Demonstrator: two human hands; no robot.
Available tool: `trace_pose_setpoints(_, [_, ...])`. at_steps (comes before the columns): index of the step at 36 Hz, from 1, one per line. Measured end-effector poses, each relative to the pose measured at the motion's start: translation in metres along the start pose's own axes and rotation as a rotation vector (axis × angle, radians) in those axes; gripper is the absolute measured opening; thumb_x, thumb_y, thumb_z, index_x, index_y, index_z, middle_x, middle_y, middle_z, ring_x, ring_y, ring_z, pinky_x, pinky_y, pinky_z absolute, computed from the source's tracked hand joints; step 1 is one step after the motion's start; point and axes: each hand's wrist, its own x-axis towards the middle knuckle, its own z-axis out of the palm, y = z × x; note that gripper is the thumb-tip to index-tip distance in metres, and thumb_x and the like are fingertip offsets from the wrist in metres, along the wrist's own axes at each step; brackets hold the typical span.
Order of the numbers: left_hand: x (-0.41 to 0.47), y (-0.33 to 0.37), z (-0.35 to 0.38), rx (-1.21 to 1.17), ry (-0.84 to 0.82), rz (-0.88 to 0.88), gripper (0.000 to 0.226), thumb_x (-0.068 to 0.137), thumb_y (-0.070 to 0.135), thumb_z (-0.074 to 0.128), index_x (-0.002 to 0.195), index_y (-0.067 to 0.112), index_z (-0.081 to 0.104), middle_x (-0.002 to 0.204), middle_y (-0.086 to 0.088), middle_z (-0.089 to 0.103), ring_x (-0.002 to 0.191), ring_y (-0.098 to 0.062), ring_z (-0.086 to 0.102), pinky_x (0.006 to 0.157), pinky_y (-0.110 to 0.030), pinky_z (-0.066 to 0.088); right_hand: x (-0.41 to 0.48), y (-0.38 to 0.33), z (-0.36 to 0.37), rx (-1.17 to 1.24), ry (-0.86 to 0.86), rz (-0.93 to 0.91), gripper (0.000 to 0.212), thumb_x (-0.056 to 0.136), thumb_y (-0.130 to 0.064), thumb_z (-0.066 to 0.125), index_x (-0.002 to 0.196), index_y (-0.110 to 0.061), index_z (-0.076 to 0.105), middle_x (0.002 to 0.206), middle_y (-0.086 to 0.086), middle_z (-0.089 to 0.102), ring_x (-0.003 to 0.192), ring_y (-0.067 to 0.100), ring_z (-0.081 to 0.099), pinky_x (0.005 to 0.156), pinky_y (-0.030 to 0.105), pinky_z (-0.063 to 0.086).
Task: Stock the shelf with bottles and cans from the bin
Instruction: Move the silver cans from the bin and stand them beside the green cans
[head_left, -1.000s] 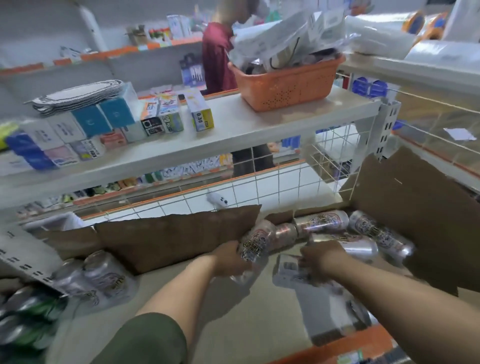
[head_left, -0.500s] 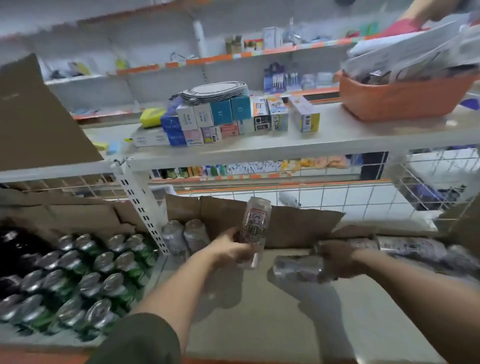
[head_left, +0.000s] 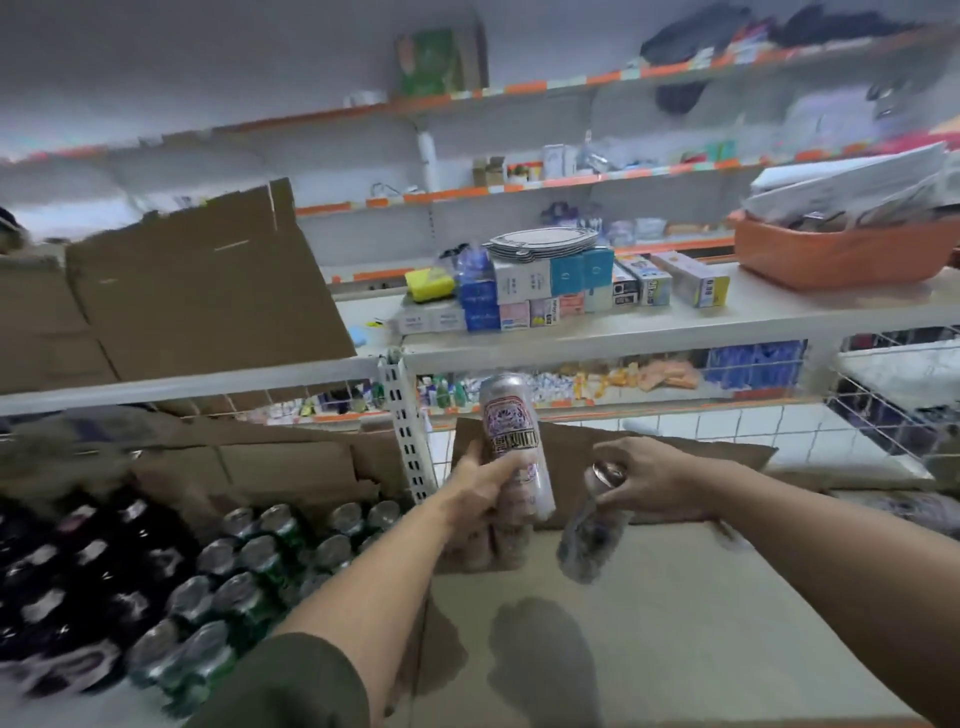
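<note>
My left hand (head_left: 480, 491) grips a tall silver can with a red label (head_left: 511, 431), held upright above the shelf board (head_left: 701, 623). Two more silver cans (head_left: 493, 545) stand on the board just below it. My right hand (head_left: 649, 480) holds a second silver can (head_left: 592, 530) by its top, tilted and blurred, hanging over the board. Rows of green cans (head_left: 249, 582) and dark cans (head_left: 78, 571) fill the shelf bay to the left.
A perforated white upright (head_left: 410, 431) divides the two bays. Brown cardboard (head_left: 649, 447) lines the back behind the hands, with a wire grid (head_left: 883, 415) at the right. The shelf above carries small boxes (head_left: 561, 291) and an orange basket (head_left: 841, 254).
The view has swung left and both hands have lifted. The left can went from low and tilted to upright; the right can went from lying sideways to hanging by its top.
</note>
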Motion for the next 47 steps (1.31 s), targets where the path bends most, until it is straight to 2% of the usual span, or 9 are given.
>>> trace_pose_setpoints(4, [-0.011, 0.000, -0.022, 0.076, -0.021, 0.023, 0.107, 0.063, 0.065, 0.087, 0.150, 0.025, 0.039, 0.128, -0.002, 0.068, 0.109, -0.019, 0.068, 0.097, -0.038, 0.054, 0.007, -0.026, 0.004, -0.029, 0.014, -0.012, 0.036, 0.070, -0.050, 0.068, 0.093, -0.023, 0.061, 0.083, -0.009, 0.059, 0.079, 0.016, 0.056, 0.070, 0.034, 0.048])
trace_pose_setpoints(8, [-0.021, -0.003, -0.031, 0.097, -0.028, 0.011, 0.099, 0.069, 0.060, 0.086, 0.149, 0.027, 0.037, 0.126, 0.001, 0.066, 0.103, -0.010, 0.065, 0.076, -0.022, 0.051, 0.010, -0.046, 0.002, -0.031, -0.002, -0.009, 0.041, 0.066, -0.051, 0.064, 0.097, -0.025, 0.061, 0.082, -0.011, 0.058, 0.077, 0.014, 0.056, 0.065, 0.031, 0.047])
trace_pose_setpoints(15, [-0.024, -0.015, -0.034, -0.009, 0.076, -0.015, 0.068, 0.079, 0.042, 0.086, 0.133, 0.027, 0.046, 0.116, -0.007, 0.071, 0.093, -0.021, 0.075, 0.065, -0.029, 0.058, 0.008, -0.053, 0.005, -0.024, 0.022, 0.033, 0.039, 0.061, -0.052, 0.067, 0.090, -0.026, 0.062, 0.080, -0.009, 0.057, 0.074, 0.013, 0.055, 0.067, 0.038, 0.049])
trace_pose_setpoints(21, [-0.013, -0.020, -0.033, 0.083, 0.163, 0.006, 0.068, 0.070, 0.043, 0.092, 0.125, 0.024, 0.057, 0.111, -0.004, 0.073, 0.097, -0.023, 0.073, 0.085, -0.040, 0.061, 0.000, -0.050, 0.002, 0.033, -0.002, 0.030, 0.061, 0.059, -0.052, 0.061, 0.118, -0.034, 0.063, 0.095, -0.017, 0.058, 0.089, 0.011, 0.056, 0.073, 0.025, 0.046])
trace_pose_setpoints(25, [-0.006, -0.020, -0.032, 0.232, 0.188, -0.007, 0.077, 0.058, 0.046, 0.095, 0.122, 0.024, 0.059, 0.109, -0.002, 0.073, 0.095, -0.022, 0.073, 0.087, -0.043, 0.062, -0.001, -0.045, -0.001, 0.036, -0.004, 0.026, 0.043, 0.066, -0.044, 0.067, 0.107, -0.034, 0.064, 0.088, -0.016, 0.058, 0.084, 0.011, 0.056, 0.067, 0.025, 0.046])
trace_pose_setpoints(28, [-0.003, -0.019, -0.030, 0.337, 0.199, 0.007, 0.070, 0.061, 0.036, 0.097, 0.120, 0.021, 0.061, 0.108, -0.001, 0.072, 0.096, -0.019, 0.071, 0.088, -0.040, 0.061, 0.003, -0.042, -0.003, 0.043, -0.013, 0.031, 0.053, 0.058, -0.054, 0.063, 0.105, -0.029, 0.067, 0.088, -0.012, 0.061, 0.082, 0.012, 0.058, 0.069, 0.032, 0.051])
trace_pose_setpoints(37, [-0.013, -0.019, -0.025, 0.509, 0.301, 0.034, 0.091, 0.064, 0.030, 0.096, 0.125, 0.038, 0.029, 0.114, 0.009, 0.053, 0.110, -0.019, 0.055, 0.095, -0.036, 0.047, 0.026, -0.041, 0.000, 0.074, 0.011, 0.108, 0.053, 0.061, -0.062, 0.071, 0.100, -0.026, 0.070, 0.086, -0.005, 0.065, 0.078, 0.015, 0.062, 0.061, 0.034, 0.053])
trace_pose_setpoints(42, [-0.017, -0.029, -0.021, 0.576, 0.389, -0.016, 0.115, 0.061, 0.039, 0.097, 0.147, 0.036, 0.020, 0.141, 0.001, 0.051, 0.130, -0.027, 0.051, 0.106, -0.040, 0.042, 0.036, -0.033, 0.013, 0.094, -0.032, 0.091, 0.056, 0.050, -0.063, 0.071, 0.089, -0.024, 0.072, 0.084, -0.002, 0.070, 0.082, 0.021, 0.066, 0.069, 0.042, 0.057])
trace_pose_setpoints(47, [-0.014, -0.051, -0.017, 0.584, 0.503, -0.060, 0.094, 0.053, 0.035, 0.100, 0.130, 0.028, 0.047, 0.130, 0.000, 0.062, 0.124, -0.025, 0.058, 0.105, -0.037, 0.046, 0.035, -0.034, 0.026, 0.035, -0.084, 0.054, 0.046, 0.059, -0.049, 0.076, 0.092, -0.019, 0.066, 0.088, -0.003, 0.067, 0.081, 0.019, 0.063, 0.070, 0.039, 0.057])
